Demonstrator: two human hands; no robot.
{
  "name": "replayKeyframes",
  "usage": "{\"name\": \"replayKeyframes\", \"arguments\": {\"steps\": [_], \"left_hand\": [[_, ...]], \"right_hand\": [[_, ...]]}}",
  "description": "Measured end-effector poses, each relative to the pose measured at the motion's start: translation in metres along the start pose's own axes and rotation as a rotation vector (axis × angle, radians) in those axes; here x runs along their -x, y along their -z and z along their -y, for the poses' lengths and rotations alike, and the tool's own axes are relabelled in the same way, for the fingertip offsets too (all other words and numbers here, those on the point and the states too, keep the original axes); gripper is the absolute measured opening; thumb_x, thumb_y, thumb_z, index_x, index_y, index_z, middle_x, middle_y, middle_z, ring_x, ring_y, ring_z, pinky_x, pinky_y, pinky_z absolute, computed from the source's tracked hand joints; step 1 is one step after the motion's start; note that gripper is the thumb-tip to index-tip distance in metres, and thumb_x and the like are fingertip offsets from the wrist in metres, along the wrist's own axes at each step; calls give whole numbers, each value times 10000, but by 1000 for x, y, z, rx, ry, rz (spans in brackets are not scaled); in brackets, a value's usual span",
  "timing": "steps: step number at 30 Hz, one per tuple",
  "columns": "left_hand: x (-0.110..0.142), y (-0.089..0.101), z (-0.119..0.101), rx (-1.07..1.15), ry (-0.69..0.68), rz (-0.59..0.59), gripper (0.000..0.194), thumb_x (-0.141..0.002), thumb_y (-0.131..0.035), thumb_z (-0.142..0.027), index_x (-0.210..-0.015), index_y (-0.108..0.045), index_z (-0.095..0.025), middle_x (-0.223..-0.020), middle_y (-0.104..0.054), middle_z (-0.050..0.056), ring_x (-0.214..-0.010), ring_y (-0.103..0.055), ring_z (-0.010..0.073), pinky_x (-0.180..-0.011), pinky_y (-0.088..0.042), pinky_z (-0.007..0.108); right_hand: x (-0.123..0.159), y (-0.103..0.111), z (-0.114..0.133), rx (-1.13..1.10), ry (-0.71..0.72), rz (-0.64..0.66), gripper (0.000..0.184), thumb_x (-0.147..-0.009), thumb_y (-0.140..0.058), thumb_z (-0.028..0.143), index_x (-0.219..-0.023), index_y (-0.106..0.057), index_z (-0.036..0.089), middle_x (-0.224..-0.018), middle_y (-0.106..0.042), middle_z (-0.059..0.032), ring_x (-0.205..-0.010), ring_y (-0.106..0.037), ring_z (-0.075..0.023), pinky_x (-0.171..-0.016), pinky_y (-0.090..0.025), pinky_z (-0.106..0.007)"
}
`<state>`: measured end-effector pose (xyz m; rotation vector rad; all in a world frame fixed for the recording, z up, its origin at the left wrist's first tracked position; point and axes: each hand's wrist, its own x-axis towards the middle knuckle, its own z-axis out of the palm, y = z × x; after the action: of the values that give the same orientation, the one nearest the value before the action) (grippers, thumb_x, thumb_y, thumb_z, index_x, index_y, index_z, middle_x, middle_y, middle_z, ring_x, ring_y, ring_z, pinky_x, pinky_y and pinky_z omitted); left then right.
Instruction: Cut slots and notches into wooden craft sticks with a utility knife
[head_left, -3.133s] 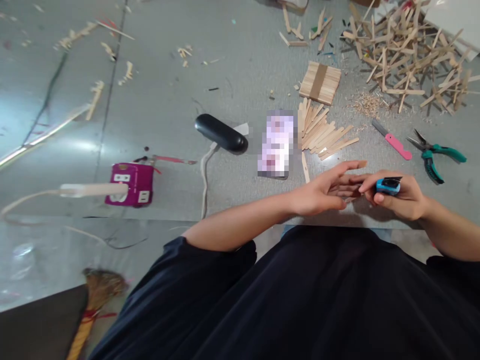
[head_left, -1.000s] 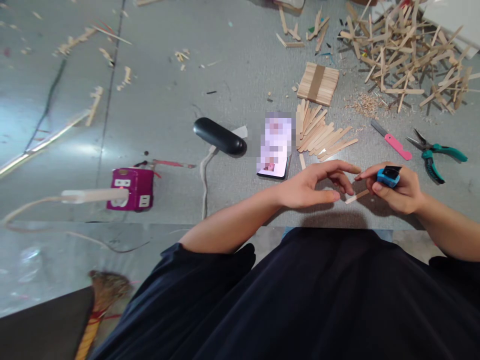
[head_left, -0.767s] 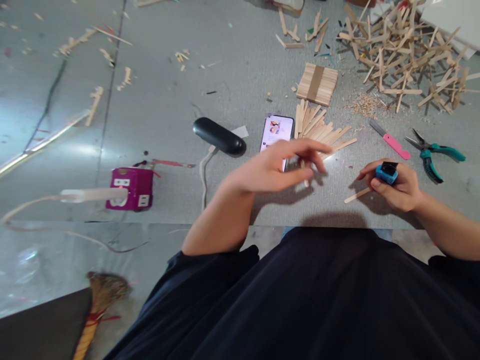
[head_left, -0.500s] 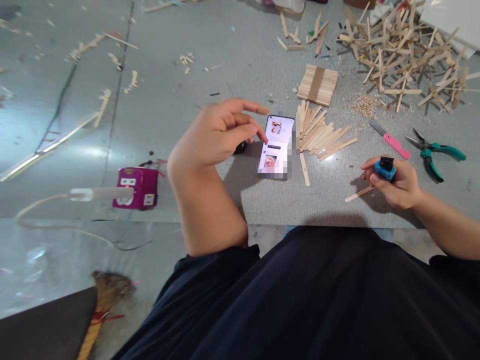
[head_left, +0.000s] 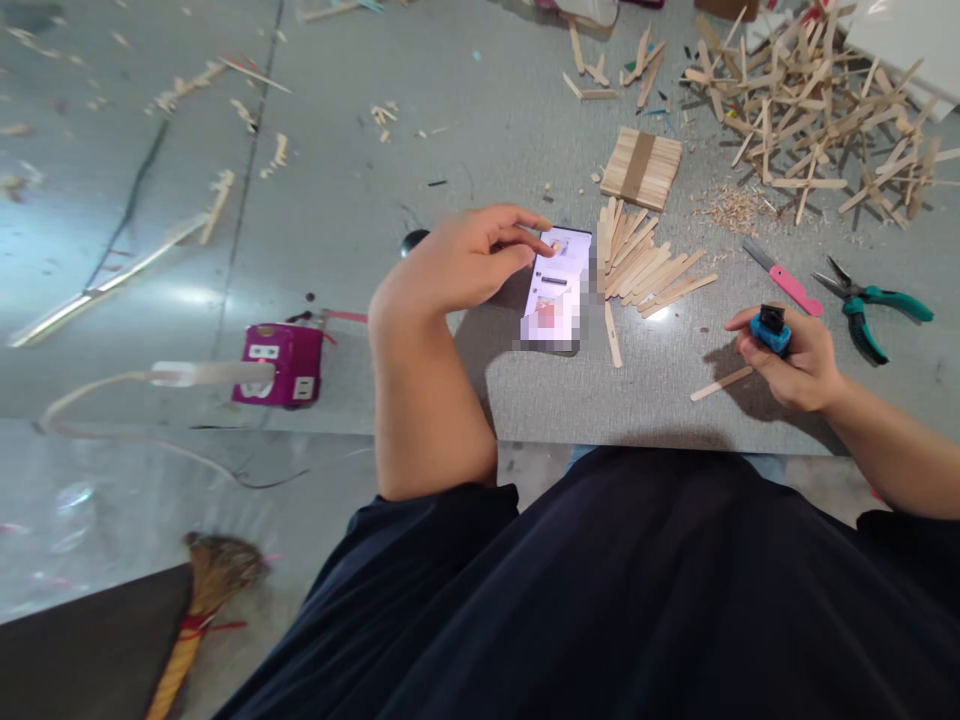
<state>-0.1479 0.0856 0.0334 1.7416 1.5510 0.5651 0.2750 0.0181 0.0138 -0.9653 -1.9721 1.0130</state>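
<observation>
My left hand [head_left: 484, 250] reaches over the upper left part of a lit smartphone [head_left: 559, 295], its fingers stretched out at the screen. Whether a fingertip presses the glass, I cannot tell. At the right, my right hand [head_left: 799, 360] is closed around a blue tool with a black end [head_left: 771, 332], whose exact kind does not show. Just below that hand a single craft stick [head_left: 720, 384] lies on the table. Beside the phone a fan of loose craft sticks [head_left: 649, 270] is spread out, and a banded bundle of craft sticks [head_left: 641, 168] lies above it.
To the right are a pink-handled knife [head_left: 795, 290] and green-handled pliers [head_left: 874, 300]. A heap of joined sticks [head_left: 817, 120] fills the back right. A purple power socket [head_left: 277, 365] with a white plug stands at left. My left arm mostly hides a black case [head_left: 413, 242].
My left hand has left the spot beside my right hand, moved left and up, and now hovers at the phone. My right hand still holds the blue tool; the single stick lies uncovered.
</observation>
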Motion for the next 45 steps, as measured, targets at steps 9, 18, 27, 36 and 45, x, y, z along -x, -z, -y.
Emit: {"name": "replayKeyframes", "arguments": {"steps": [9,18,27,36,45], "left_hand": [[7,4,-21,6,173,159,343,-1028,-565,-150,-1310,-761,-146,-970,-845,79,-742,-607,153,-706,-455,286],[2,0,-13,-96,133,56,395,-1021,-565,-106,-1363,-760,-139,-1024,-872,73,-771,-639,140,-684,-432,281],[4,0,-17,-49,106,31,368,-1029,-550,-156,-1341,-745,-148,-983,-851,76,-748,-599,151,-687,-433,285],[2,-1,-16,-95,154,66,381,-1045,-553,-173,-1378,-741,-180,-1068,-870,77,-798,-639,160,-703,-432,293],[0,-3,-12,-82,83,-48,382,-1042,-558,-135,-1383,-730,-145,-1140,-863,77,-833,-612,139,-778,-452,298]], "right_hand": [[-3,0,0,20,34,-3,177,-1093,-688,401,-1212,-762,294,-851,-721,16,-620,-605,-147,-583,-497,-347],[-2,2,-1,32,-5,-6,211,-1095,-682,500,-1192,-770,335,-824,-710,-12,-631,-634,-188,-600,-539,-402],[-4,1,-3,40,9,-30,216,-1091,-682,532,-1179,-760,351,-807,-692,3,-597,-587,-174,-565,-500,-383],[-4,2,-5,56,20,-36,159,-1064,-707,402,-1172,-773,305,-836,-701,6,-645,-618,-170,-631,-531,-375],[-4,0,-9,71,28,-32,164,-1049,-705,368,-1185,-768,300,-848,-715,1,-634,-602,-178,-610,-533,-397]]}}
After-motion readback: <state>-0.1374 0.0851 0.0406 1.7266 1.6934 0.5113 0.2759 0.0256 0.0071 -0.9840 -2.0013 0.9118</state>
